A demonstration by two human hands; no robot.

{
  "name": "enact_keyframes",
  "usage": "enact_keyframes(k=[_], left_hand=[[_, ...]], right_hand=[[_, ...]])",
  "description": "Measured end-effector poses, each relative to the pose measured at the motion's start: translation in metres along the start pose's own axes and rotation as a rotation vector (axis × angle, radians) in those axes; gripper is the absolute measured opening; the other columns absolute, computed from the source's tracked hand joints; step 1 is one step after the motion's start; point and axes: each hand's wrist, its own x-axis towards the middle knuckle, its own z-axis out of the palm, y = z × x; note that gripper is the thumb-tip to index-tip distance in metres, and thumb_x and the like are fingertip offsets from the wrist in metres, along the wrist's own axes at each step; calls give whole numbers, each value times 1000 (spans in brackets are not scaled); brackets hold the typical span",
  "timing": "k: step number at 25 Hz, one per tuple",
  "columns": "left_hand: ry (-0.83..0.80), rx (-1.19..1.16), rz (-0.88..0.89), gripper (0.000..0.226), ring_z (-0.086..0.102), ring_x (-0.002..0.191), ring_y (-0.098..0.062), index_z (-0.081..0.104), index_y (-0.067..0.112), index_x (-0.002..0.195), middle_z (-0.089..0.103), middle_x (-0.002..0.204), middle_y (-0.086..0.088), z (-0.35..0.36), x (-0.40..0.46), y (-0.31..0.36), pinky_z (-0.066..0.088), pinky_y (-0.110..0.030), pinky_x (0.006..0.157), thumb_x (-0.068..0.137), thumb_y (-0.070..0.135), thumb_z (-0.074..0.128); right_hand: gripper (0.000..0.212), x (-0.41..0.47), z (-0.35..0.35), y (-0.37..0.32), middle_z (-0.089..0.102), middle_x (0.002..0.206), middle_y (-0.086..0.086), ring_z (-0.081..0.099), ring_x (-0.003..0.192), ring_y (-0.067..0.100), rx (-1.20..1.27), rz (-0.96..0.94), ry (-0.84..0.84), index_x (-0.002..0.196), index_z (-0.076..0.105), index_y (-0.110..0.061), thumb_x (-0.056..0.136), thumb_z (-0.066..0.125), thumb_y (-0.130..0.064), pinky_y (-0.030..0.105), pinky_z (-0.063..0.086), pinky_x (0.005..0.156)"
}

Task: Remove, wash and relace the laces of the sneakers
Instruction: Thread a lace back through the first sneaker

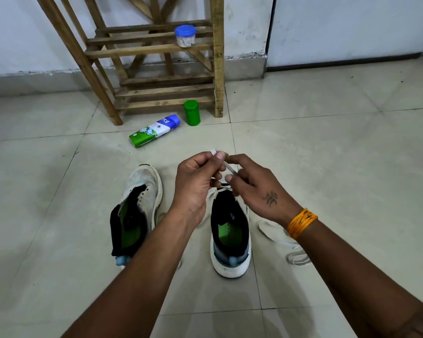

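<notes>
While both forearms reach forward over the tiled floor, the left hand and the right hand meet above the toe of the right-side sneaker. Fingers of the left hand are curled, thumb and forefinger pinching a white lace near its tip; fingers of the right hand pinch the same lace just below, the remaining fingers loosely bent. From the hands the lace runs down to the front eyelets of that sneaker, where one crossing shows; the rest of the upper is unlaced, exposing the dark lining and green insole. A second sneaker, without a lace, stands to the left, well apart from the first, its tongue folded open. Another white lace lies loose on the floor to the right, partly hidden under the right wrist, which carries an orange thread band. Farther back, a tube lies on its side beside an upright green container, both near the foot of a wooden rack. A blue-lidded jar rests on an upper slat of the rack, against the white wall.
</notes>
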Motion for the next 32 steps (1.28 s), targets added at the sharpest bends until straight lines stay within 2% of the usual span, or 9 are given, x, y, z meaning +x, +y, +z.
enact_keyframes(k=[2,6,10,13,16,21,24,29,32], left_hand=[[-6,-6,13,17,50,62,-13,73,2,98,64,70,0,1,-1,2,41,-24,56,97,19,69],[66,-13,35,12,50,62,-12,76,6,98,63,74,0,-7,2,6,41,-24,56,96,17,70],[59,1,20,14,50,62,-12,73,4,98,63,74,-1,-4,-2,-2,40,-24,55,96,17,70],[30,19,36,12,51,63,-13,71,4,94,65,74,-3,-2,-3,-4,42,-24,55,96,16,70],[85,43,48,16,52,62,-14,73,0,100,65,72,-2,-9,1,-2,45,-24,56,94,15,72],[78,50,40,11,56,61,-13,74,2,99,68,71,-4,-11,-1,-6,51,-24,59,93,11,73],[-21,71,30,7,59,65,-16,76,7,99,73,79,-10,-9,-2,-4,54,-26,63,93,6,71],[37,378,90,7,64,62,-14,78,11,90,76,76,-8,-19,0,0,56,-26,60,89,4,76],[47,522,150,8,62,59,-6,77,14,82,71,67,4,-23,2,-3,54,-22,60,84,8,82]], right_hand=[[13,3,0,-7,66,72,3,61,63,14,30,-49,25,99,61,-21,105,54,-30,35,50,63],[20,1,-5,24,63,70,-1,58,70,24,-359,91,122,88,60,-20,103,53,-30,38,44,62],[9,4,0,6,66,69,1,65,70,19,-56,-23,8,110,61,-28,102,57,-28,33,49,66],[10,6,5,-5,65,70,1,61,67,18,-2,-84,20,94,59,-22,103,57,-25,34,48,65],[19,6,-2,11,66,68,1,58,63,15,-87,21,120,84,60,-23,102,58,-26,34,46,63],[10,4,-2,5,65,70,8,62,65,20,61,-11,53,110,65,-25,102,60,-28,30,48,61],[10,6,1,1,64,67,9,59,65,27,72,-63,73,98,66,-20,102,61,-28,35,47,62],[15,6,-4,14,63,68,1,58,66,21,-38,-16,161,85,66,-24,99,62,-26,37,48,63],[6,3,-3,19,57,75,-7,54,69,6,-229,-64,213,92,69,-29,96,65,-28,31,43,64]])
